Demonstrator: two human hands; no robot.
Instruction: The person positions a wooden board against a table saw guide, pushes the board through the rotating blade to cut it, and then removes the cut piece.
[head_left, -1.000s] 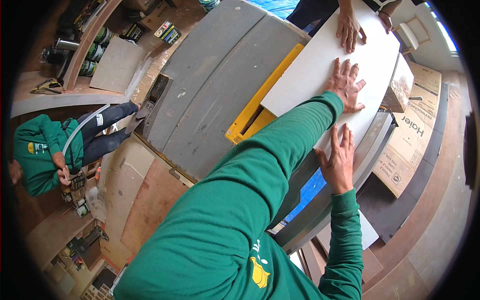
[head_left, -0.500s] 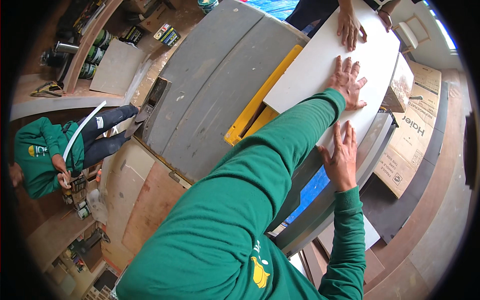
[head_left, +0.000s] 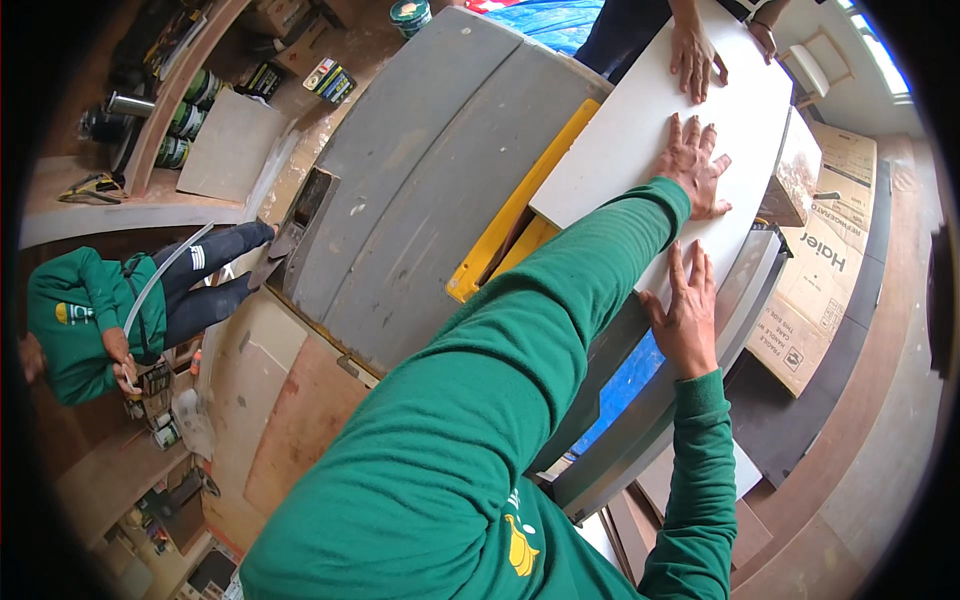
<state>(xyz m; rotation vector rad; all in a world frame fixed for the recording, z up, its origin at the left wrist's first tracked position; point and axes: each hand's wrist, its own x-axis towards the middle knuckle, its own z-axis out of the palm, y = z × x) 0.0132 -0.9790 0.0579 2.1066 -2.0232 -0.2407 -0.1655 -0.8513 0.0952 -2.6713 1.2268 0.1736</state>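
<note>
White board under both flat hands

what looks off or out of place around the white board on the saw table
Little stands out. The white board lies flat on the grey table beside the yellow fence, with the left hand and right hand flat on it. A co-worker's hands press its far end.

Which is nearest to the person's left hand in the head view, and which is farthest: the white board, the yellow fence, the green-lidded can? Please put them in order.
From the left hand:
1. White board: directly under the flat palm, touching.
2. Yellow fence: left of the hand, along the board's edge.
3. Green-lidded can: far upper left, on the floor past the grey table.
</note>
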